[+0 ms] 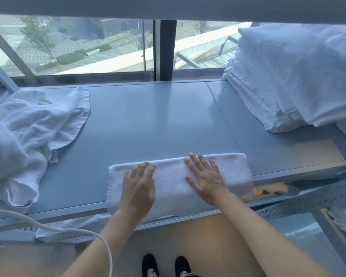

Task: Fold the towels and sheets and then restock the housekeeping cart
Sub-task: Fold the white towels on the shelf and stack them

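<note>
Both forearms are bare to the frame's lower edge — no sleeves, watch or rings show on the left hand (139, 183) or the right hand (205, 177). The left hand is motion-blurred. Below, two black shoes (166, 265) with white laces — the only clothing visible.

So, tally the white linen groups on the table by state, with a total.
Folded towel under both hands: 1
Unfolded, crumpled pile: 1
Stack of folded linen: 1
Total: 3 groups; items inside the pile and stack cannot be counted.
</note>
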The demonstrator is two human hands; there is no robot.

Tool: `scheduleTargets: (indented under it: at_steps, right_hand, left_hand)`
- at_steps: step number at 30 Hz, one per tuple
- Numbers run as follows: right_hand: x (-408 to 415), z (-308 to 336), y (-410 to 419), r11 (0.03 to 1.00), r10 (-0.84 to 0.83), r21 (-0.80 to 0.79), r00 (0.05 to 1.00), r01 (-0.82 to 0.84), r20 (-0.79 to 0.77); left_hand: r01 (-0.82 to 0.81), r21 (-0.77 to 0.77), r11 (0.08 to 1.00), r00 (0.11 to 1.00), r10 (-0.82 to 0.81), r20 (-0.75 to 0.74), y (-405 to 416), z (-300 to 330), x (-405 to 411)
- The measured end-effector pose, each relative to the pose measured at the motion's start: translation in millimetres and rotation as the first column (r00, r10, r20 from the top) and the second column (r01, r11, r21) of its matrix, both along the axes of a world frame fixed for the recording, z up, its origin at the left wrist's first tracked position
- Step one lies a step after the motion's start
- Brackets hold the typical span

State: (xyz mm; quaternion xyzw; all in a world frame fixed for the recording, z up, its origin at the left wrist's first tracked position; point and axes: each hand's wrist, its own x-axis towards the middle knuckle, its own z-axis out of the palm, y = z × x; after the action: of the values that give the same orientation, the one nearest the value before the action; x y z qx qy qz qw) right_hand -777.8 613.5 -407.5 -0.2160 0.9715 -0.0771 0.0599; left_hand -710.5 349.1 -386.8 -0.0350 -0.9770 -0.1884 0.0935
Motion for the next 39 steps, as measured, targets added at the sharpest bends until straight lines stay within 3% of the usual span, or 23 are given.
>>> scheduleTargets:
  at_steps: [2,4,12,27,33,39]
  right_hand:
    - [0.5,-0.3,-0.2,1.0,0.003,-0.01,1.0,-0.003,0.001]
    - [-0.5,-0.4,0.4,1.0,0.005,-0.017,1.0,-0.005,0.01]
    - [-20.5,-4.0,5.1,0.997,0.055,-0.056,0.998,-0.054,0.006]
    - [-150.8,6.8,-29.8,0.99,0.129,-0.061,0.992,-0.13,-0.011]
    - [-108.9,20.0,-21.4,0.979,0.107,-0.167,0.993,-0.114,-0.055]
    - [-37.1,16.8,56.9,0.974,0.068,-0.215,0.998,-0.069,-0.01]
  left_hand:
    - [0.009,-0.038,0.999,0.988,-0.003,0.155,23.5,-8.1,15.9]
    - [-0.011,-0.108,0.994,0.979,0.032,0.202,30.3,-17.5,25.0]
    - [-0.021,-0.155,0.988,0.974,0.056,0.221,24.7,-31.7,7.2]
    - [-0.154,-0.129,0.98,0.959,0.18,0.219,4.5,-24.6,-105.0]
    - [-0.157,-0.116,0.981,0.963,0.178,0.201,3.0,-29.9,-109.9]
    - [-0.152,-0.128,0.98,0.962,0.176,0.207,2.3,-31.1,-111.0]
